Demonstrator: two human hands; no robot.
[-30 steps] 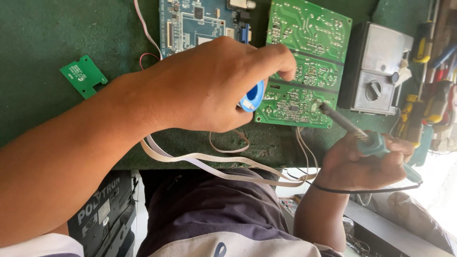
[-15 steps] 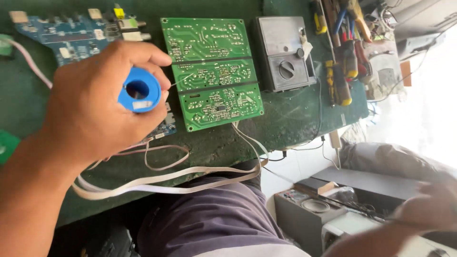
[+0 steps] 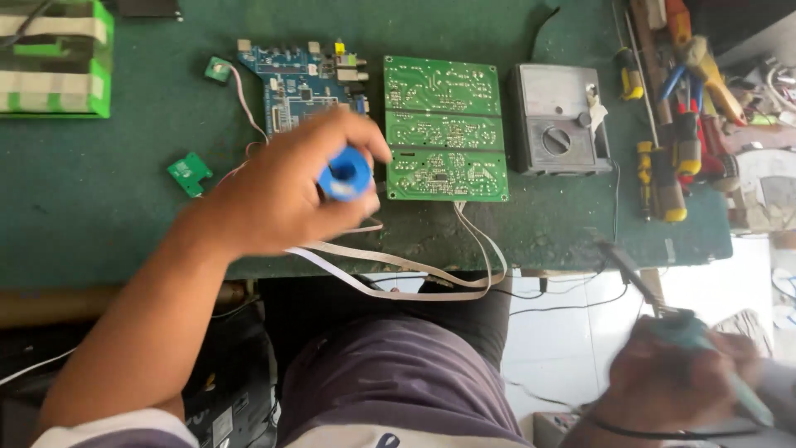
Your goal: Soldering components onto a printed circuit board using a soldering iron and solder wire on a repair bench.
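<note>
Right hand (image 3: 692, 373) dropped below tabletop (image 3: 124, 216) front edge, gripping soldering iron (image 3: 663, 307). Left hand (image 3: 282, 195) pinching blue solder spool (image 3: 346, 173) beside green circuit board (image 3: 445, 129). Soldering paused; iron must return to board.

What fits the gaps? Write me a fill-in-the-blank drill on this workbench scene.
1. The left hand holds a small ____ spool.
2. The right hand grips a ____ off the table's edge.
3. The three-section circuit board beside the grey multimeter is ____ in colour.
4. Screwdrivers lie to the ____ of the multimeter in the picture.

Missing words: blue; soldering iron; green; right
</note>
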